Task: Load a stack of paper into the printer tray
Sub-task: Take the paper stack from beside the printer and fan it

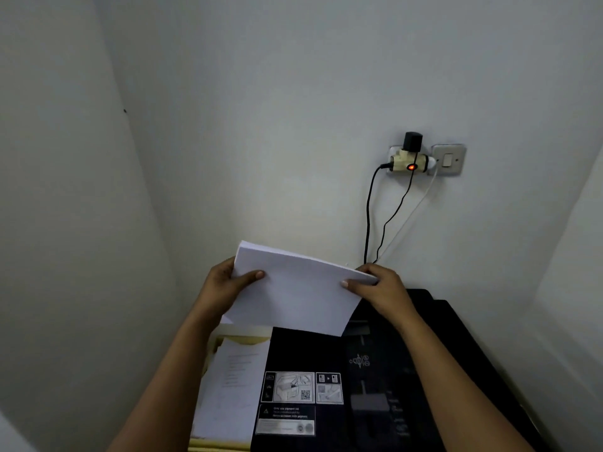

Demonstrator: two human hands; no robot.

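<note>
Left hand [233, 282]: raised ahead of the body, thumb laid flat across the near face of what it gripped, fingers wrapped behind.
Right hand [380, 290]: level with the left, thumb pointing inward, knuckles up, fingers curled over the far edge.
Forearms: both bare, reaching forward and converging.
Grip: 2 hands clamped at opposite sides.

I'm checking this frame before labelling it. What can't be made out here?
- Head view: printer front, cut off by the bottom edge.
- Tray slot: hidden behind the paper stack held by left hand and right hand.
- Warning label text: too small, blurred.
</note>
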